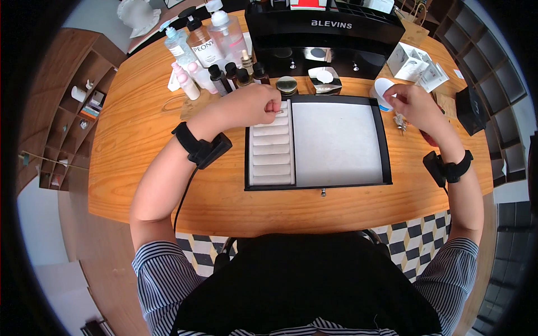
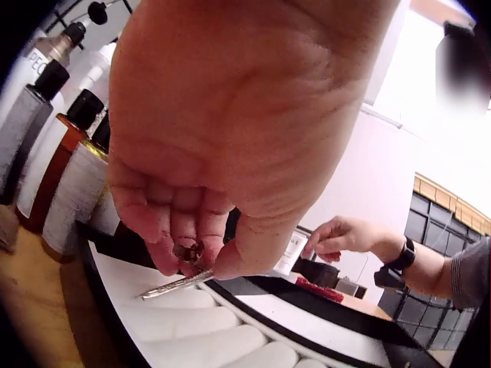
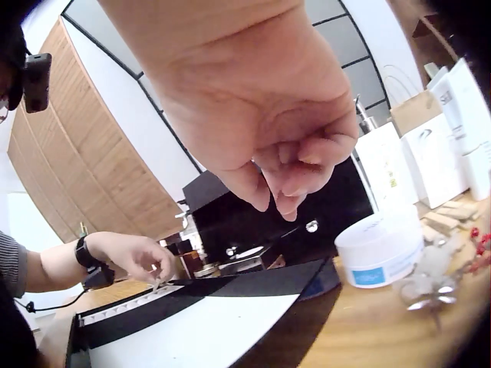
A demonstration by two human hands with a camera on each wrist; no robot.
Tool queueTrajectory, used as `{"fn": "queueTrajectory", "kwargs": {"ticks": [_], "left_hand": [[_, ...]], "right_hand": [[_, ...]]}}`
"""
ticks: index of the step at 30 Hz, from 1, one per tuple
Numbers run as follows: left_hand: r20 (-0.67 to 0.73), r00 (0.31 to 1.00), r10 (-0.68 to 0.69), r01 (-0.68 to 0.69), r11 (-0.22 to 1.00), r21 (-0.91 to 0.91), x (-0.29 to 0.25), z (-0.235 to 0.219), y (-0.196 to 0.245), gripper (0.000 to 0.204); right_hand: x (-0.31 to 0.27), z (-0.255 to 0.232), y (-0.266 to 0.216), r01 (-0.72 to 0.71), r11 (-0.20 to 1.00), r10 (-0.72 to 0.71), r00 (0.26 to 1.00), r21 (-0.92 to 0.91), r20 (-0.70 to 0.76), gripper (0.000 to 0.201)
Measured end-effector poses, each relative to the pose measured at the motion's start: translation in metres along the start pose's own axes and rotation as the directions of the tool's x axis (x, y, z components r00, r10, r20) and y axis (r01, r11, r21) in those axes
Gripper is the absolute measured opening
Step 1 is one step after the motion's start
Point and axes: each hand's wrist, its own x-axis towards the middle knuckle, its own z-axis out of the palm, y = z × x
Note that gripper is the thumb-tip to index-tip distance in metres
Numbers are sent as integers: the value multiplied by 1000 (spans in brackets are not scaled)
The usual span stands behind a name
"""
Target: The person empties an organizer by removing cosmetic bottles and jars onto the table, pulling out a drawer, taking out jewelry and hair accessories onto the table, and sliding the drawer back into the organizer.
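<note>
Over the upper end of the padded rows [image 1: 272,150] in the black-rimmed tray [image 1: 343,147], the left hand [image 1: 246,106] points downward. In the left wrist view, its thumb and fingertips pinch a thin silver piece [image 2: 175,286], and a small shiny metal piece [image 2: 188,251] shows among the fingers; their exact shapes are unclear. The right hand [image 1: 417,109], fingers loosely bent and holding nothing, hovers beside a white jar [image 3: 380,249] with a blue label. Silver and clear ornaments [image 3: 431,284] lie beside the jar.
A black BLEVINS box [image 1: 325,42] stands behind the tray. Bottles [image 1: 204,47] crowd the back left, with a round jar [image 1: 287,85] near the tray's rear edge. White boxes [image 1: 412,63] and a black box [image 1: 469,111] stand at the right.
</note>
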Motion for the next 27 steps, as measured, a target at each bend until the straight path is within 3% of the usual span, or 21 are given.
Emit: {"fn": "queueTrajectory", "kwargs": {"ticks": [1, 5, 7, 11, 13, 14, 16, 17, 19, 20, 27], "left_hand": [[-12, 1000, 15, -16, 994, -112, -1, -2, -3, 12], [-73, 997, -16, -3, 966, -257, -10, -15, -12, 13], [-147, 989, -5, -53, 921, -387, -14, -19, -13, 11], [-128, 992, 20, -90, 820, -566, -9, -18, -4, 9], [-135, 989, 59, -128, 797, -590, 0, -13, 7, 9], [-141, 986, 89, -157, 773, -615, 5, -11, 13, 9], [-161, 982, 99, -179, 768, -615, 13, -10, 24, 9], [-181, 978, 101, -193, 763, -617, 16, -11, 30, 10], [-206, 973, 107, -209, 790, -577, 18, -14, 39, 9], [-216, 972, 89, -202, 783, -588, 18, -15, 42, 9], [-241, 970, 20, -152, 824, -545, 19, -11, 41, 9]], "right_hand": [[0, 3, -5, 5, 1000, -5, 1000, 1, 0, 20], [-7, 7, -28, 25, 998, -27, 998, 51, 52, 19], [-8, 12, -27, 44, 979, -61, 995, 198, 77, 19], [-1, 15, -42, 89, 974, -116, 986, 209, 123, 20], [5, 30, -51, 252, 876, -265, 964, 411, -26, 24], [10, 39, -56, 249, 879, -260, 965, 406, -31, 24], [20, 52, -68, 316, 740, -358, 932, 593, -50, 30], [23, 53, -75, 317, 742, -355, 933, 590, -55, 30], [29, 54, -87, 58, 636, -307, 934, 770, 183, 31], [30, 54, -92, 16, 626, -284, 936, 780, 208, 28], [32, 51, -103, -19, 698, -207, 952, 716, 226, 27]]}}
